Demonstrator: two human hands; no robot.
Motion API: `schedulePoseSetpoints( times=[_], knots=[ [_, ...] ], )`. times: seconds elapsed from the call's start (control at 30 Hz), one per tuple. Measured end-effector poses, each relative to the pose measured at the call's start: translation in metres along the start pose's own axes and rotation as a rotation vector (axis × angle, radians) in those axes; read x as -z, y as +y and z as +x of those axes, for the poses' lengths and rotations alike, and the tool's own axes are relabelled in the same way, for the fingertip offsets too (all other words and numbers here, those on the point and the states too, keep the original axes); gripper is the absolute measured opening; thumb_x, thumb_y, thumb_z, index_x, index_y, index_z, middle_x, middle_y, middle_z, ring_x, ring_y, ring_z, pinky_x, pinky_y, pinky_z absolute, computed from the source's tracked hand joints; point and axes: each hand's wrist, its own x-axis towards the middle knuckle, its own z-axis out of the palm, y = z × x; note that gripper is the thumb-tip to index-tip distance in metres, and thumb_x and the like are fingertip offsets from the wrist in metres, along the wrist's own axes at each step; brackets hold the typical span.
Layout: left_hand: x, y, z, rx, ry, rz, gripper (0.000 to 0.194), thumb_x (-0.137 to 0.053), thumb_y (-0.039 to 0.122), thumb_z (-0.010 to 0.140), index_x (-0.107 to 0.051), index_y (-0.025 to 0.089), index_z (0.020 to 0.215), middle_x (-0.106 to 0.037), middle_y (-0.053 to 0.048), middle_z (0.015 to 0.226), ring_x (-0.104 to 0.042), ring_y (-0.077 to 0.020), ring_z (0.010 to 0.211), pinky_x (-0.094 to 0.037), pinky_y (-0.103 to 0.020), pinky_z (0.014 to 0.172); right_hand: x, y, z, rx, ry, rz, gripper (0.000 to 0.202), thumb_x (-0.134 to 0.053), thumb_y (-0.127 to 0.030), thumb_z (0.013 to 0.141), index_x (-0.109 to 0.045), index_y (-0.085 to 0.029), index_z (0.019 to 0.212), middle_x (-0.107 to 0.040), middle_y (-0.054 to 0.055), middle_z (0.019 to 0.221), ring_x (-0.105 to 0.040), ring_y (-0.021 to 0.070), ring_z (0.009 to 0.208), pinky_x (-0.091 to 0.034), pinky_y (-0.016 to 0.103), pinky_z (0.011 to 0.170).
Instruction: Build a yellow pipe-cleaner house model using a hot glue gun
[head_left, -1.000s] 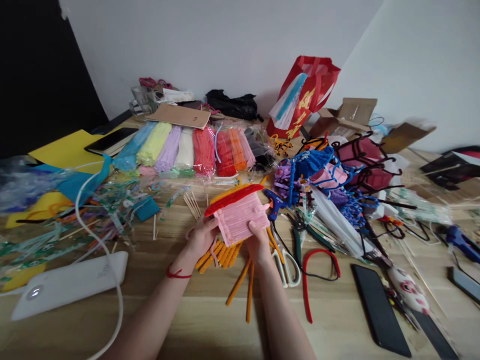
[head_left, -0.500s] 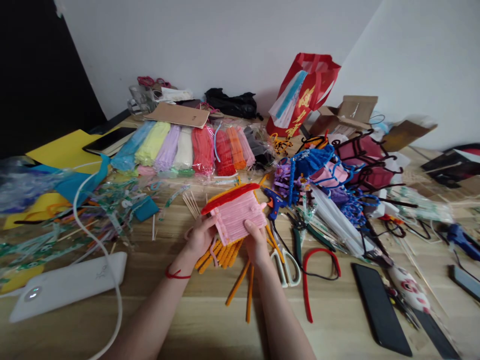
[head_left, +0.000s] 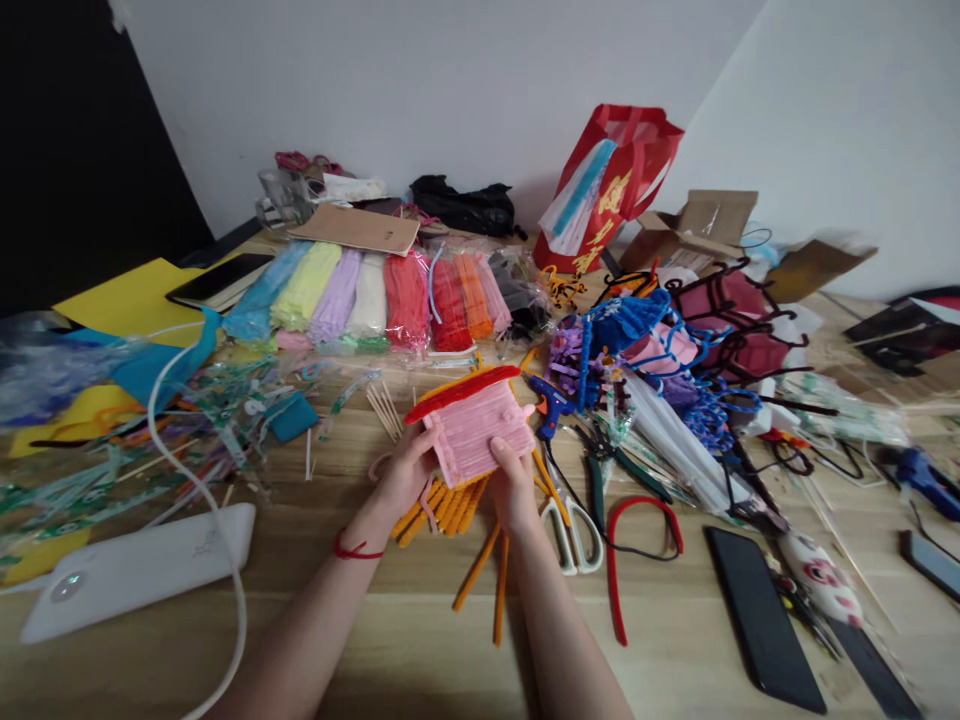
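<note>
Between my two hands is a flat pink panel of pipe cleaners, with a fuzzy red strip and an orange line along its top edge. My left hand is closed on its left side. My right hand grips the lower right, thumb lying on the pink face. The fingers behind the panel are hidden. Below it on the table lie several orange pipe cleaners, partly covered by the panel and my hands. White-handled scissors rest just right of my right hand.
Bundles of coloured pipe cleaners line the back. A blue glue gun, green-handled pliers, a red headband and a black phone lie to the right. A white power bank with a cable lies left.
</note>
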Motion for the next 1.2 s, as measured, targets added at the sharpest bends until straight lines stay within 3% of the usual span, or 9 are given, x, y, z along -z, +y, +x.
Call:
schedulePoseSetpoints(
  times=[0.2,0.6,0.77,1.2],
  knots=[
    [0.003,-0.004,-0.005,0.118,0.038,0.039,0.054,-0.079,0.029,0.063,-0.063,0.021,0.114,-0.073,-0.007,0.102,-0.062,-0.0321,0.111,-0.050,-0.048,0.097,-0.010,-0.016,-0.010,0.085,-0.073,-0.103,0.066,-0.083,-0.026,0.057,-0.049,-0.024,0.115,-0.060,0.003,0.115,-0.058,0.0192,0.102,-0.043,0.035,0.093],
    [-0.014,0.005,-0.008,0.044,0.061,0.005,0.056,-0.076,0.019,0.063,-0.062,0.015,0.118,-0.070,-0.010,0.114,-0.062,-0.0335,0.110,-0.050,-0.046,0.098,-0.013,-0.015,-0.015,0.058,-0.098,-0.077,0.066,-0.080,-0.029,0.061,-0.046,-0.026,0.117,-0.061,0.002,0.113,-0.058,0.0204,0.102,-0.044,0.037,0.092],
    [-0.006,0.001,-0.008,0.112,0.080,-0.015,0.059,-0.076,0.017,0.065,-0.059,0.015,0.122,-0.073,-0.010,0.105,-0.066,-0.0308,0.105,-0.050,-0.043,0.097,-0.012,-0.013,-0.013,0.062,-0.072,-0.128,0.071,-0.080,-0.033,0.060,-0.044,-0.024,0.120,-0.061,0.004,0.112,-0.057,0.0224,0.104,-0.042,0.039,0.094],
    [0.000,-0.006,-0.007,0.103,0.040,0.007,0.054,-0.073,0.021,0.070,-0.060,0.016,0.122,-0.074,-0.008,0.101,-0.066,-0.0294,0.104,-0.049,-0.042,0.096,-0.008,-0.013,-0.009,0.085,-0.106,-0.176,0.071,-0.080,-0.038,0.061,-0.043,-0.024,0.120,-0.059,0.005,0.117,-0.058,0.0229,0.105,-0.043,0.038,0.093]
  ],
)
